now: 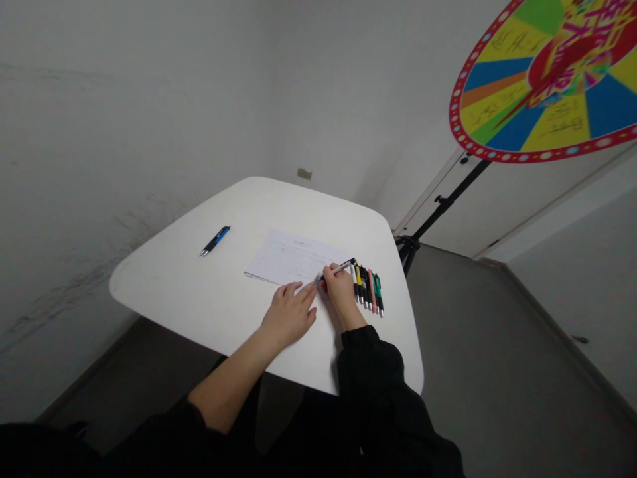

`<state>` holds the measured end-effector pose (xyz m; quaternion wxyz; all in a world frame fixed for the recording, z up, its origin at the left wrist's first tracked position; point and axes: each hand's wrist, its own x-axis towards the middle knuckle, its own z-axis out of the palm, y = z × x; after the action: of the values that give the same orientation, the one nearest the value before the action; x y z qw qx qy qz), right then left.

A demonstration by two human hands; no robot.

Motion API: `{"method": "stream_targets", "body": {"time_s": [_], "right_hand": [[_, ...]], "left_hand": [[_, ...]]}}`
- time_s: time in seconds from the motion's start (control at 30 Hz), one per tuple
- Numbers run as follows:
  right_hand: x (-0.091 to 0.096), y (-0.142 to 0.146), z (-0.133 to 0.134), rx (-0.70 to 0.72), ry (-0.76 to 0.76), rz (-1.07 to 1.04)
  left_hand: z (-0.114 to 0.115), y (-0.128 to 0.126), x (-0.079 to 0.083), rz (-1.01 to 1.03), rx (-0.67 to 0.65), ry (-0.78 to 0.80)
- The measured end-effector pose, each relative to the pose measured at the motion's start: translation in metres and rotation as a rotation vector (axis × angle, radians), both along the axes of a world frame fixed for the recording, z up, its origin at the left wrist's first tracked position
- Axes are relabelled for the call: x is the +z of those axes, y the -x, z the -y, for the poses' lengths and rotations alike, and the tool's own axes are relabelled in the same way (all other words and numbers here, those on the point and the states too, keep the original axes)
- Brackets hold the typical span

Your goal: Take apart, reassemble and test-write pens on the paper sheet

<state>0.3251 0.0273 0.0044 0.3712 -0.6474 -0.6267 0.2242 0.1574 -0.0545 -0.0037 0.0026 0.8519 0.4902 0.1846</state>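
My right hand point(339, 287) is closed around a white and black pen point(344, 265), its tip down at the lower right part of a paper sheet point(293, 255). Faint writing shows on the sheet, which lies on top of at least one more. My left hand point(289, 313) lies flat with fingers stretched over the sheet's lower edge, close to the pen tip. Just right of my right hand, several pens point(367, 289) lie side by side in a row, white, yellow, black, pink and green among them.
A white table point(209, 305) with rounded corners holds everything. Two pens, blue and black point(215, 241), lie together at its left. Walls stand close at the left and back. A colourful prize wheel point(547, 86) on a black stand point(442, 206) is at the right.
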Motion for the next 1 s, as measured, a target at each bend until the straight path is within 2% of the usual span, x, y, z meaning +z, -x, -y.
{"method": "stream_targets", "body": {"time_s": [0.23, 0.53, 0.77, 1.0], "right_hand": [[-0.0034, 0.0001, 0.0007, -0.045, -0.001, -0.134], [-0.0034, 0.0001, -0.0009, -0.001, 0.020, -0.118], [0.0002, 0.0005, 0.0029, -0.089, 0.002, -0.136], [-0.0011, 0.0000, 0.0011, -0.058, 0.008, -0.100]], "left_hand": [[0.0023, 0.0001, 0.0048, -0.055, 0.022, 0.006], [0.0019, 0.0001, 0.0041, -0.066, 0.029, -0.001], [0.0019, 0.0005, 0.0043, -0.059, 0.020, -0.001], [0.0012, -0.0002, 0.0028, -0.057, 0.025, -0.003]]}}
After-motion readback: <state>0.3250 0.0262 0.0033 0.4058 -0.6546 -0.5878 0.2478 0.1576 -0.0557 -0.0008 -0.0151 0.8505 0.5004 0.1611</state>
